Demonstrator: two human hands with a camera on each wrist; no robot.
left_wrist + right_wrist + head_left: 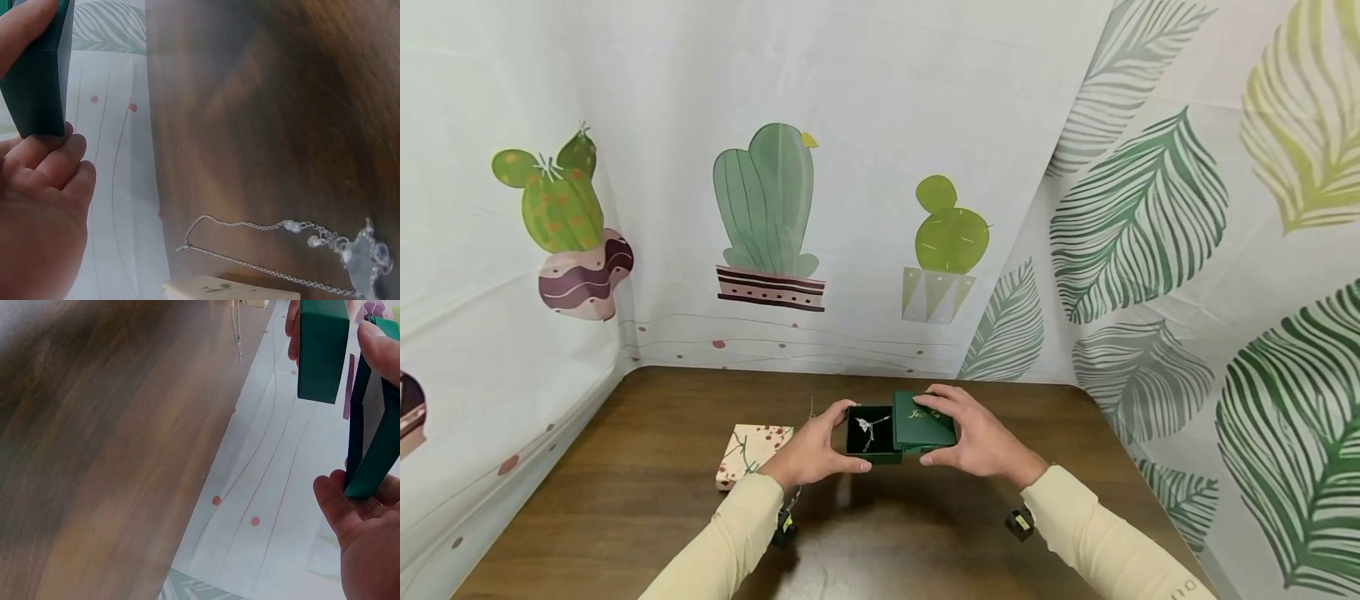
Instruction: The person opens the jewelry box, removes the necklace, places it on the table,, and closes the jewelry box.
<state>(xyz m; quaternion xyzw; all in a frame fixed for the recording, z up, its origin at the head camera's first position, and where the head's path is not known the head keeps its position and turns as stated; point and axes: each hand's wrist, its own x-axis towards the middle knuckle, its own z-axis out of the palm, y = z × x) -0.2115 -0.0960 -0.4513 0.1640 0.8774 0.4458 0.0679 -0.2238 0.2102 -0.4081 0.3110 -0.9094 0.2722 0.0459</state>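
My left hand (808,450) grips the dark green bottom of a jewellery box (880,458) by its left side, held above the table. A silver chain with a sparkling pendant (864,426) lies on the dark lining inside. The green box lid (928,429), gold-lettered on top, is pinched by my right hand (981,437) between thumb and fingers. In the head view it overlaps the right part of the bottom, while the right wrist view shows a gap between lid and bottom. The lid's hollow underside (374,415) appears in that view.
A cream box with red blossoms (763,442) rests on the brown table (655,433), left of my left hand. Next to it lies another silver chain (269,267) with a large clear pendant (365,262). A printed cloth (865,250) hangs behind the table.
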